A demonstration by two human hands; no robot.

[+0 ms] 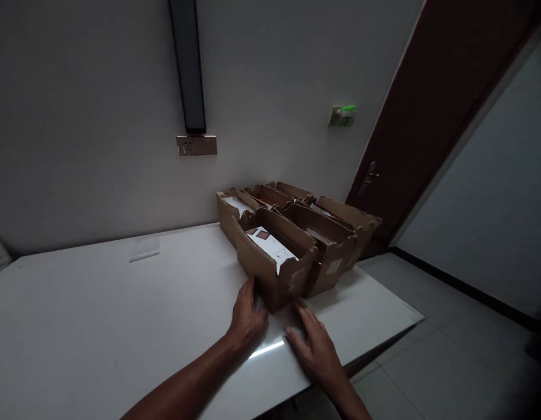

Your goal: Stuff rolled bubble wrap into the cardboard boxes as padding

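Nearest to me stands an open-topped cardboard box (257, 259) with white printed papers or cards (273, 248) in it. My left hand (248, 315) lies against the lower left side of this box, its fingers stretched along the cardboard and its thumb apart. By the bottom of the box's front end is my right hand (314, 341), with fingers extended and thumb spread; its fingertips reach the lower edge. Neither hand is wrapped round anything. Against the near box's right side stands another cardboard box (334, 262), with contents mostly hidden.
Several more cardboard boxes (229, 219) crowd behind, near the wall. A clear plastic bag (145, 248) lies on the white table (87, 326). The table's right corner (417, 315) juts over the floor. A wall socket (197, 145) and a dark door (401, 116) are beyond.
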